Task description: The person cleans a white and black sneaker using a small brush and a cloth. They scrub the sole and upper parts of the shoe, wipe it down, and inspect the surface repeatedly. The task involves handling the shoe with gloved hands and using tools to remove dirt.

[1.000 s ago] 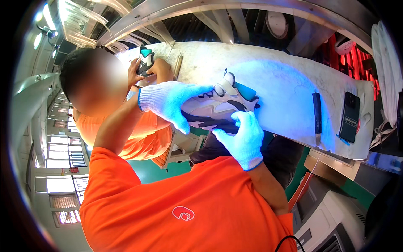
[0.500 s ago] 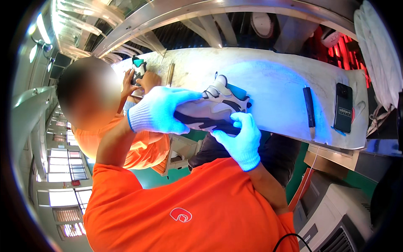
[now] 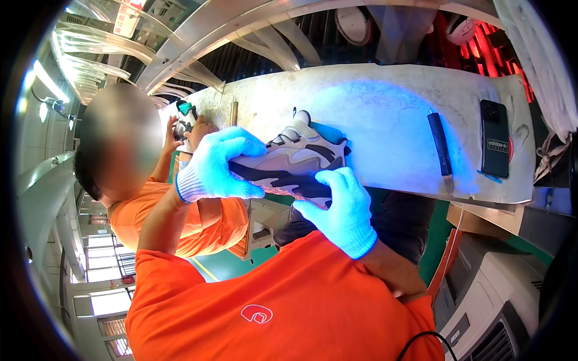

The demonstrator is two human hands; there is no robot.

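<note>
A grey, white and black sneaker (image 3: 295, 157) with a teal lining is held on its side-facing slant over the bench's near edge. My left hand (image 3: 220, 165), in a knitted glove lit blue, wraps round its toe end. Near the heel, my right hand (image 3: 343, 210), gloved alike, grips the sole edge with thumb and fingers. Part of the pinkish underside shows between the two hands. The sneaker's collar and laces point away from me.
On the pale bench (image 3: 385, 108) lie a dark-handled tool (image 3: 440, 144) and a black phone (image 3: 495, 141) at right. A co-worker (image 3: 156, 204) at left handles another shoe (image 3: 183, 120) near a wooden-handled tool (image 3: 233, 113). A conveyor frame (image 3: 198, 36) runs behind; a grey-white machine (image 3: 487, 295) stands lower right.
The sneaker has shifted slightly left and rolled, so more of its sole edge and underside shows. My right hand has moved along with it, still at the heel end.
</note>
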